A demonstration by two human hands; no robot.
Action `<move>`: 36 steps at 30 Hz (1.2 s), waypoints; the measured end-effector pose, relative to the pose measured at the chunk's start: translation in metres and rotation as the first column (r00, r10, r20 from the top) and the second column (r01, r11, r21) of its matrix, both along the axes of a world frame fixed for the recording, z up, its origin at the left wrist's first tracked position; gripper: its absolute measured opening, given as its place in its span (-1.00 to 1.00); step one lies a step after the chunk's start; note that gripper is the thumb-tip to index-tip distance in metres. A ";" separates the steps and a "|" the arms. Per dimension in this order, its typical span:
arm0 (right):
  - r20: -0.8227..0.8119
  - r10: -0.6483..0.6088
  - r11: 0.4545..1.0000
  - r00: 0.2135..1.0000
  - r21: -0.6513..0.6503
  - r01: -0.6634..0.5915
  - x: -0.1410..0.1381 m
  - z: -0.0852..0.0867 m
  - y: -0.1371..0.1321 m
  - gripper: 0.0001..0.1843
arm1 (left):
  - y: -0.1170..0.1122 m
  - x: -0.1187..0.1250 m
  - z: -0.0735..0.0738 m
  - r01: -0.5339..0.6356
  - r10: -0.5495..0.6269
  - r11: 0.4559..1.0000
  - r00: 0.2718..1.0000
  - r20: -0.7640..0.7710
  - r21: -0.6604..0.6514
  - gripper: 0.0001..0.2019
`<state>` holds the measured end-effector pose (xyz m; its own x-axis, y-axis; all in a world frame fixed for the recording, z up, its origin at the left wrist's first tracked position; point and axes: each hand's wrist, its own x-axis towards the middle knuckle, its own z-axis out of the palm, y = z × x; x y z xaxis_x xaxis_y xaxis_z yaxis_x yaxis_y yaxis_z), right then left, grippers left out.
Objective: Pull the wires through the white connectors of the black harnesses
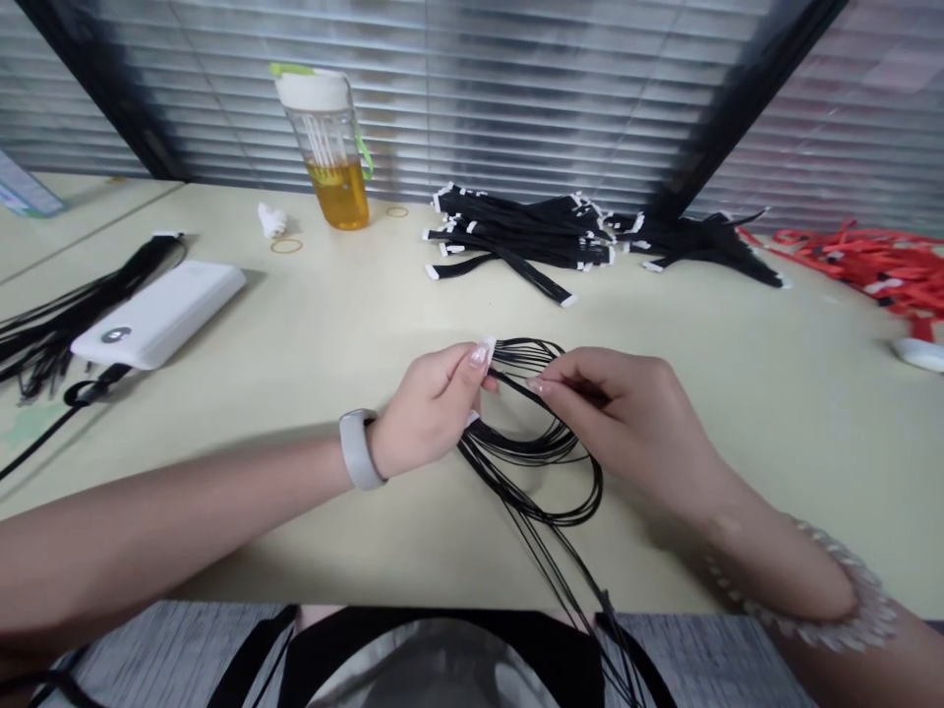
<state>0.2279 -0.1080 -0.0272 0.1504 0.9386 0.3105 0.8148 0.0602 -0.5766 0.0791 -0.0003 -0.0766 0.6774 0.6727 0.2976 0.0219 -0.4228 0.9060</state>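
A loop of thin black cords (546,452) is held over the pale table (331,324) in front of me. My left hand (432,408) is closed, pinching the cords at the loop's top with thumb and fingers; a grey band sits on that wrist. My right hand (619,413) is also closed, pinching the same cords just to the right of the left fingertips. The loose cord ends trail down toward my lap at the bottom edge.
A pile of black straps with white ends (546,241) lies at the back, with red straps (870,261) at far right. A bottle of yellow drink (331,147), a white power bank (158,313), more black cords (51,324) and rubber bands (286,246) sit on the left.
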 end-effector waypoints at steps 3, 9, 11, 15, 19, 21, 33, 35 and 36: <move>-0.037 -0.028 1.000 0.999 0.008 0.029 -0.001 -0.003 0.001 -0.85 | 0.000 0.000 -0.001 0.007 -0.007 1.000 1.000 -0.005 -0.015 -0.54; -0.029 -0.039 0.999 0.999 0.024 0.040 -0.002 -0.006 0.002 -0.81 | -0.001 0.000 -0.002 0.031 -0.031 0.999 1.000 0.000 -0.026 -0.54; -0.028 -0.029 0.999 0.999 0.020 0.030 -0.002 -0.007 0.002 -0.79 | 0.000 0.000 -0.002 0.033 -0.033 0.999 0.999 -0.009 -0.025 -0.54; -0.045 -0.047 0.999 0.998 0.002 0.047 -0.002 -0.008 0.002 -0.79 | 0.000 -0.001 -0.002 0.044 -0.044 0.998 0.999 -0.013 -0.035 -0.53; -0.061 -0.048 0.999 0.997 -0.017 0.047 -0.001 -0.007 0.002 -0.77 | -0.001 0.000 -0.001 0.048 -0.048 0.998 0.999 -0.003 -0.047 -0.54; -0.065 -0.050 0.999 0.997 -0.019 0.049 -0.001 -0.007 0.002 -0.76 | 0.000 0.000 0.000 0.052 -0.052 0.998 0.999 -0.003 -0.045 -0.54; -0.087 -0.043 0.998 0.995 -0.047 0.039 -0.002 -0.004 0.001 -0.72 | 0.000 0.000 -0.001 0.040 -0.040 0.999 0.999 -0.018 -0.003 -0.54; -0.084 -0.039 0.999 0.996 -0.040 0.036 -0.002 -0.004 0.001 -0.73 | 0.000 0.000 -0.001 0.032 -0.032 0.999 0.999 -0.024 -0.005 -0.54; -0.084 -0.040 0.999 0.996 -0.038 0.037 -0.002 -0.004 0.001 -0.74 | 0.000 0.000 -0.001 0.031 -0.031 1.000 0.999 -0.026 -0.006 -0.54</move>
<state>0.2260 -0.1066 -0.0310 0.2111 0.9420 0.2607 0.7639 0.0074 -0.6452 0.0791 -0.0004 -0.0775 0.7053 0.6529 0.2763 0.0321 -0.4187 0.9075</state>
